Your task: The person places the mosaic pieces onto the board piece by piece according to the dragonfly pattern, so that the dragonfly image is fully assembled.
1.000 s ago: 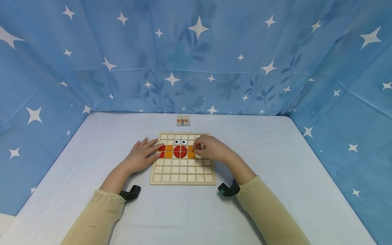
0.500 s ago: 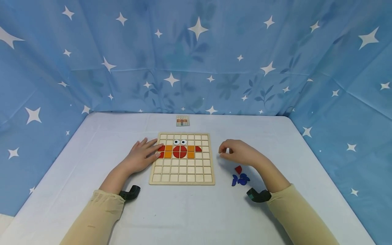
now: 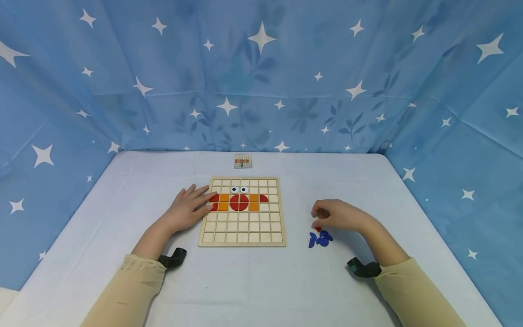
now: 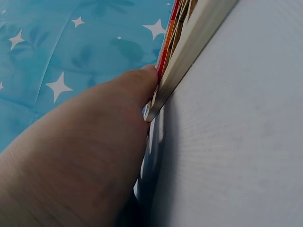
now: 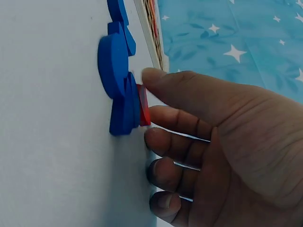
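Observation:
A square wooden grid board [image 3: 243, 225] lies on the table. Set in its cells are red quarter-round pieces [image 3: 239, 203], orange squares [image 3: 254, 206] and two eye pieces [image 3: 244, 190]. My left hand [image 3: 189, 209] rests with spread fingers on the board's left edge, touching red pieces there. Right of the board, my right hand [image 3: 341, 214] hovers low over a loose red piece [image 3: 318, 229], thumb and index finger apart. In the right wrist view this red piece [image 5: 144, 106] stands close to the thumb and index tips, beside blue pieces [image 5: 113, 66]; contact is unclear.
Several blue rounded pieces [image 3: 323, 240] lie in a small cluster just in front of the right hand. A small picture card [image 3: 243, 161] lies behind the board. A star-patterned blue curtain [image 3: 261, 91] borders the white table [image 3: 245, 286] at the back and sides.
My right hand has left the board, where a red quarter-round piece now sits in the right part, and moved right and toward me to the loose pieces. The left hand stays put.

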`<state>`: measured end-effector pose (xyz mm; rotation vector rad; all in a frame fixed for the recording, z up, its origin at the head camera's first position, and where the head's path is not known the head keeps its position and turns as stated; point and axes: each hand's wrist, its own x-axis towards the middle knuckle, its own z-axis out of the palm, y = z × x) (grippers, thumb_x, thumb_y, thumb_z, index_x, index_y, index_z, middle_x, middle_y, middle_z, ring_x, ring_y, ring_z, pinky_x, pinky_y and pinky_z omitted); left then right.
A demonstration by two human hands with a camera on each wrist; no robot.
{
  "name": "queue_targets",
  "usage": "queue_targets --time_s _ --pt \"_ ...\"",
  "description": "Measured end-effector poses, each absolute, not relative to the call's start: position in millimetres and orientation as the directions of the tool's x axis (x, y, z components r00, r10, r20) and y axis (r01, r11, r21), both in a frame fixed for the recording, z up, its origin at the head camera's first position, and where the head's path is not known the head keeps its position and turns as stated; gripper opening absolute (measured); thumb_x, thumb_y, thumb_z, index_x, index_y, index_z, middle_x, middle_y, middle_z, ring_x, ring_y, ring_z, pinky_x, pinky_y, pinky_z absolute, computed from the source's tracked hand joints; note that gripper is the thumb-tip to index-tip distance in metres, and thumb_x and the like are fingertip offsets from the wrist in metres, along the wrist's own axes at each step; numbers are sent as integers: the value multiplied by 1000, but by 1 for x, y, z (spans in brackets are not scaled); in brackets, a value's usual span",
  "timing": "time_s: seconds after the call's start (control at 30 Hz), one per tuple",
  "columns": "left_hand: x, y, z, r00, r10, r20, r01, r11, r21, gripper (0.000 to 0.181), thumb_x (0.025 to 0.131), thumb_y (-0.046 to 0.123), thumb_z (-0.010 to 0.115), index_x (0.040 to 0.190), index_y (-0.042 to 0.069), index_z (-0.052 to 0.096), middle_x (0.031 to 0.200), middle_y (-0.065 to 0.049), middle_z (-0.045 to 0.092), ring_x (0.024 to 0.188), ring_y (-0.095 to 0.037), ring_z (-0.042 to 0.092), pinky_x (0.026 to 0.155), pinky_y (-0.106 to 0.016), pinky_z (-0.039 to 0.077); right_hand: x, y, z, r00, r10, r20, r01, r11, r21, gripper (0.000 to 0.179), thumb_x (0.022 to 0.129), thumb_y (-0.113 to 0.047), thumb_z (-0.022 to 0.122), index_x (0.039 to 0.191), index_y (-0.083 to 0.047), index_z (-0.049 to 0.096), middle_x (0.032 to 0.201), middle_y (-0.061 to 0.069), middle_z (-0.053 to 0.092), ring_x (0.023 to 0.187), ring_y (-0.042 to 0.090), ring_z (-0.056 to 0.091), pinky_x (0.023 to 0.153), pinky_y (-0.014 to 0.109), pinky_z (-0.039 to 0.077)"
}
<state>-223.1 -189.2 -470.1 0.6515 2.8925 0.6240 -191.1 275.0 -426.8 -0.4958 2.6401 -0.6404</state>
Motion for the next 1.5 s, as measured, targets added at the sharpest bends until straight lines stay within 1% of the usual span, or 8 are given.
queue_targets --time_s 0.17,0.27,0.37,0.5,0.6,0.9,1.37,1.5 --pt "-224 -190 -472 -902 430 -35 379 828 413 59 99 57 48 152 33 39 164 -6 26 153 -41 7 122 -61 -1 -189 271 -427 -851 -457 -260 -285 817 -502 20 86 -25 78 96 -19 63 80 -3 55 75 14 53 65 27 46" --pt "-225 -190 -471 -901 433 -36 383 831 404 68 95 63 51 153 32 38 164 -6 27 153 -41 7 122 -62 -1 -187 269 -427 -851 -474 -227 -320 810 -492 17 87 -20 76 99 -18 64 85 -3 56 78 13 52 66 25 47" --pt "-225 -190 -469 -898 438 -32 391 831 395 71 93 63 55 153 30 38 163 -7 27 153 -41 8 122 -62 1 -187 268 -427 -857 -478 -191 -344 809 -477 19 88 -18 74 105 -18 65 91 -3 58 81 13 52 68 24 48" --pt "-225 -190 -469 -898 438 -32 391 830 397 70 94 60 55 154 28 38 163 -8 28 153 -41 8 122 -62 1 -189 271 -430 -876 -452 -169 -341 828 -445 24 87 -23 76 108 -19 65 97 -5 60 85 13 53 73 26 50" --pt "-226 -190 -468 -899 437 -30 389 828 405 69 95 59 54 154 28 37 163 -7 28 153 -41 8 122 -62 0 -191 274 -432 -883 -438 -168 -331 835 -440 25 86 -25 77 107 -19 65 98 -5 60 87 13 53 76 28 50" --pt "-226 -190 -468 -901 433 -17 388 825 411 59 99 55 51 152 32 41 164 -6 27 153 -41 7 122 -61 -1 -192 270 -431 -880 -446 -162 -337 827 -450 19 87 -19 74 103 -18 63 93 -5 59 84 14 53 74 28 50" --pt "-224 -190 -469 -901 434 -4 392 818 420 60 98 53 54 151 29 42 163 -8 28 152 -43 9 122 -63 0 -199 253 -420 -863 -493 -109 -392 790 -471 16 89 -16 70 103 -20 63 95 -6 59 79 13 53 67 26 49" --pt "-223 -189 -470 -901 433 -7 392 821 416 62 97 55 53 152 30 40 163 -9 29 152 -43 9 121 -63 1 -204 242 -414 -862 -495 -109 -391 786 -478 16 89 -17 70 104 -21 63 96 -5 60 79 13 52 67 26 49"
